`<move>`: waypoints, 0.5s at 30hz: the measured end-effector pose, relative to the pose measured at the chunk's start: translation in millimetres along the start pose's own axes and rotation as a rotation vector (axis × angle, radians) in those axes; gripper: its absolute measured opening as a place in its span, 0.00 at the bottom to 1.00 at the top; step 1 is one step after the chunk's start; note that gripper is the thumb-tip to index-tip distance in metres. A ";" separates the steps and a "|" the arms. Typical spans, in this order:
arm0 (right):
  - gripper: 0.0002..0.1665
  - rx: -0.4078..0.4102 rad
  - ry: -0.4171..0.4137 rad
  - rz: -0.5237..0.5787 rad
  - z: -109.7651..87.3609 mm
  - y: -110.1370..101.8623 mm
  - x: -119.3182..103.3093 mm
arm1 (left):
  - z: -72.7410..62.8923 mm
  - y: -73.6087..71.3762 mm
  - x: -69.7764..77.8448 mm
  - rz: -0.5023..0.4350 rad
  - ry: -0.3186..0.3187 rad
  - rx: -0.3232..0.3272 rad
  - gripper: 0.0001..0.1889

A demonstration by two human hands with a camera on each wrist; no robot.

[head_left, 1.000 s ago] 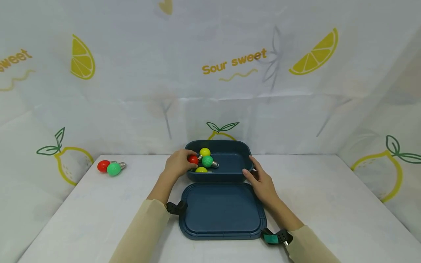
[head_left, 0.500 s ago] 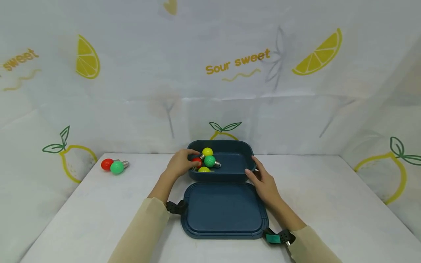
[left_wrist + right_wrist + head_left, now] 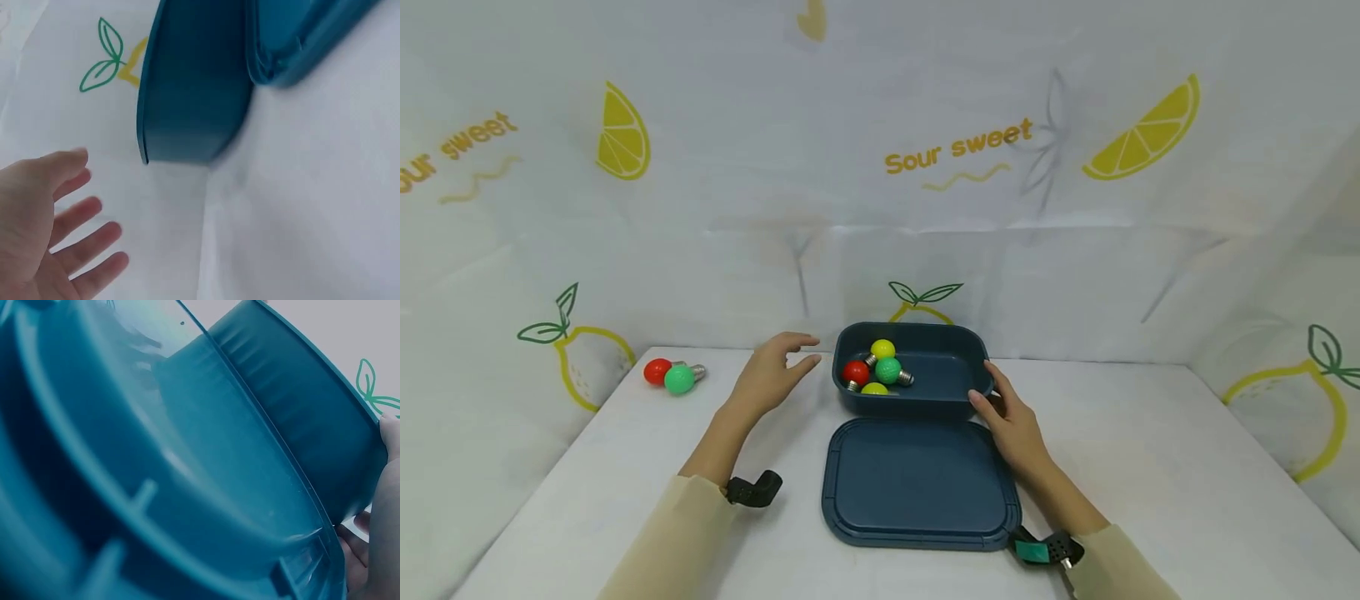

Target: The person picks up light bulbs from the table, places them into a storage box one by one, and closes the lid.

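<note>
A dark blue plastic box (image 3: 940, 407) stands near the back of the table. In its left part lie a red light bulb (image 3: 855, 372), a green light bulb (image 3: 887, 370) and two yellow light bulbs, one of them (image 3: 883, 348) at the rear wall. My left hand (image 3: 771, 372) hovers just left of the box, holding nothing; its fingers are spread in the left wrist view. At the box's right end my right hand (image 3: 1017, 423) grips the corner, thumb at the rim and fingers along the side.
The matching blue lid (image 3: 921, 483) lies flat in front of the box, partly under my right wrist. At the table's back left, another red bulb (image 3: 657, 372) and green bulb (image 3: 680, 380) lie together. A lemon-printed cloth (image 3: 850, 267) rises behind the table.
My left hand has let go of the red bulb inside the box and drawn back left, out over the table. The right hand keeps its grip on the box. The head view has shifted slightly.
</note>
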State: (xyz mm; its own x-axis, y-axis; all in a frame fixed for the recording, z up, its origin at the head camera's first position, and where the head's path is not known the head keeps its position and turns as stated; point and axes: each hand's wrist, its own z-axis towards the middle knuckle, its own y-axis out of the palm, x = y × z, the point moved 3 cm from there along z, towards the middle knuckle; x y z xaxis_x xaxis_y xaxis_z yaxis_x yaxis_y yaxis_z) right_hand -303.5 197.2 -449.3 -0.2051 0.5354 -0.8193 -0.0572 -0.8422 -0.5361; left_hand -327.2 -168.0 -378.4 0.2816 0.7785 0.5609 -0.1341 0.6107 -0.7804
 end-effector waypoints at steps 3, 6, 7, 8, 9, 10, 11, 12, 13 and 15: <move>0.40 -0.005 -0.002 0.000 1.1 1.4 0.4 | -9.3 -8.4 -8.6 0.041 0.005 0.028 0.21; 0.40 -0.006 0.001 -0.001 1.7 2.5 0.3 | -19.3 -15.1 -18.3 0.053 0.003 0.055 0.21; 0.40 -0.005 -0.001 -0.003 1.8 2.6 0.2 | -22.4 -17.3 -22.1 0.050 -0.004 0.067 0.21; 0.40 -0.004 -0.003 -0.006 1.7 2.8 0.0 | -25.2 -19.5 -26.3 0.045 -0.007 0.080 0.20; 0.40 -0.004 -0.006 -0.005 1.8 2.6 -0.2 | -27.3 -22.2 -30.5 0.038 -0.011 0.086 0.21; 0.40 -0.003 -0.008 -0.006 1.8 2.3 -0.4 | -29.3 -25.4 -34.7 0.033 -0.015 0.094 0.20; 0.39 -0.002 -0.012 -0.005 1.9 1.8 -0.7 | -31.0 -28.3 -39.3 0.026 -0.021 0.105 0.20; 0.39 -0.001 -0.015 -0.006 1.9 1.2 -0.9 | -32.4 -31.3 -44.4 0.021 -0.026 0.119 0.20; 0.39 -0.002 -0.017 -0.007 1.8 0.6 -0.6 | -33.5 -34.7 -48.9 0.018 -0.032 0.134 0.20; 0.39 -0.002 -0.016 -0.008 1.6 -0.6 -0.2 | -35.4 -42.6 -56.8 0.023 -0.039 0.176 0.21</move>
State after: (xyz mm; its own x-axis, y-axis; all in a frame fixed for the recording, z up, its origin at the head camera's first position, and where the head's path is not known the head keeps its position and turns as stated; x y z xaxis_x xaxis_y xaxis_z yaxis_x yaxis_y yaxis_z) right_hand -305.0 197.5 -448.4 -0.2204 0.5407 -0.8118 -0.0565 -0.8380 -0.5427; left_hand -303.8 -243.4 -386.9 0.2395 0.7953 0.5569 -0.3051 0.6062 -0.7345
